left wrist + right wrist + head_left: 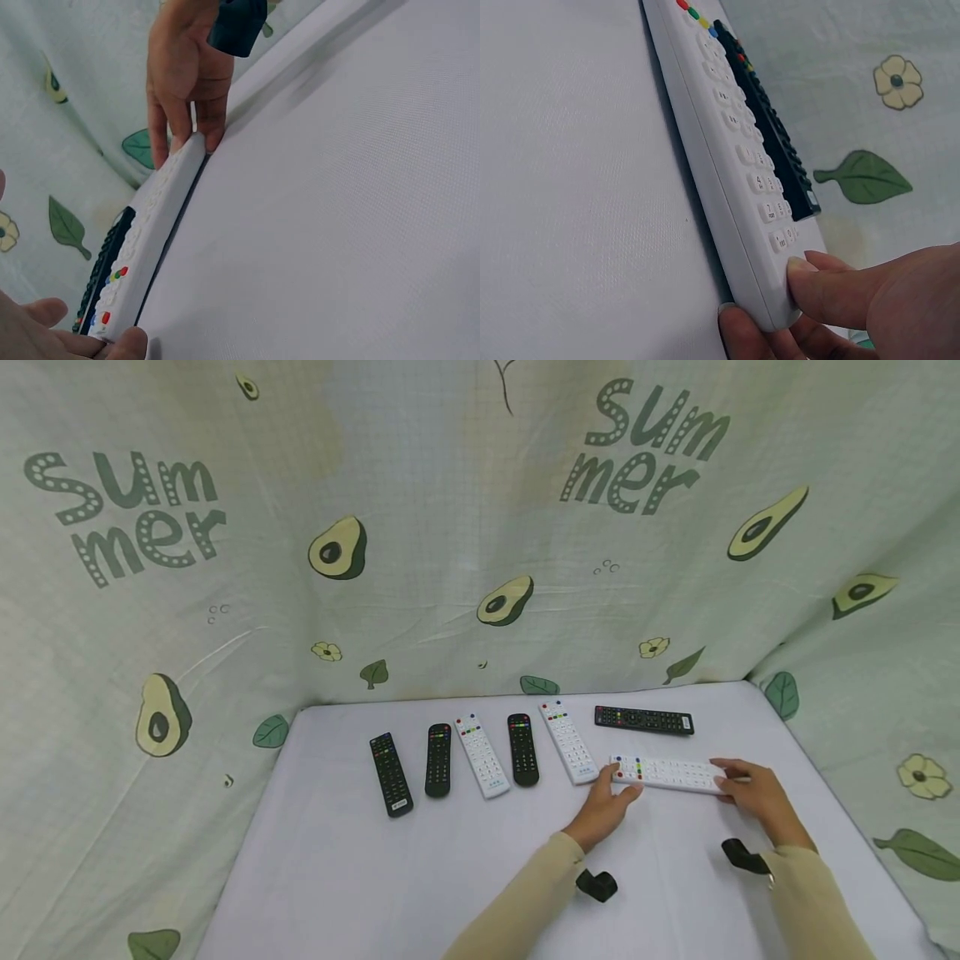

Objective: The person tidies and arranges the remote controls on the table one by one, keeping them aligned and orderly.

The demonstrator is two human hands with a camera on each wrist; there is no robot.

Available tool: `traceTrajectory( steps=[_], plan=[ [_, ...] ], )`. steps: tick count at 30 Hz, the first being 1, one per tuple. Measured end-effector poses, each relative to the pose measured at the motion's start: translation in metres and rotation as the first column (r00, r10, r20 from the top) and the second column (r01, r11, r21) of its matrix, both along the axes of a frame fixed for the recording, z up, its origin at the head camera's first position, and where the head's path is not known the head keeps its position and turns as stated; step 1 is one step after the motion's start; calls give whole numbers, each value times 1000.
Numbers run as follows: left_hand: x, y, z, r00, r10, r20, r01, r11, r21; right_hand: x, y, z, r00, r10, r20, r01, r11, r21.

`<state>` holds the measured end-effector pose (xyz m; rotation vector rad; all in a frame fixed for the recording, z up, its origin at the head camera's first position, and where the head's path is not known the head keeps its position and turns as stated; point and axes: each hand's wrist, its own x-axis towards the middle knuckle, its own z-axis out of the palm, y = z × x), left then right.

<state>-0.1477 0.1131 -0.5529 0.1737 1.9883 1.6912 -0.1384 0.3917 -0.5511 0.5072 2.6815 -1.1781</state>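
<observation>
1. White remote [666, 773] lies crosswise, lower right of centre in the head view, on the white table [337, 860].
2. Left hand [606, 806] pinches its coloured-button end; right hand [757, 795] pinches the other end, thumb under, finger on top.
3. Black remote [643, 719] lies just behind it.
4. Five more remotes stand in a row, centre frame.
5. Backdrop cloth [150, 518] reads "Summer", with avocados. Remote labels too small to read.

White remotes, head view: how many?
3. Two stand in the row: one third from left, one at its right end. The third lies crosswise, gripped by left hand and right hand. None looks hidden.
</observation>
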Motion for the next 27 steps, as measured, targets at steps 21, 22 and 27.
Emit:
traceTrajectory(
  steps=[21,22,27],
  plan=[
    [12,-17,4,992,118,-39,-112,986,125,38,-12,-1,997,-43,-59,36,993,-115],
    [12,-19,4,991,125,-43,-118,983,137,40,-14,0,997,-38,-71,29,993,-117],
    [10,-29,2,981,186,-57,-172,967,187,47,-30,7,996,-25,-85,11,987,-163]
  ],
)
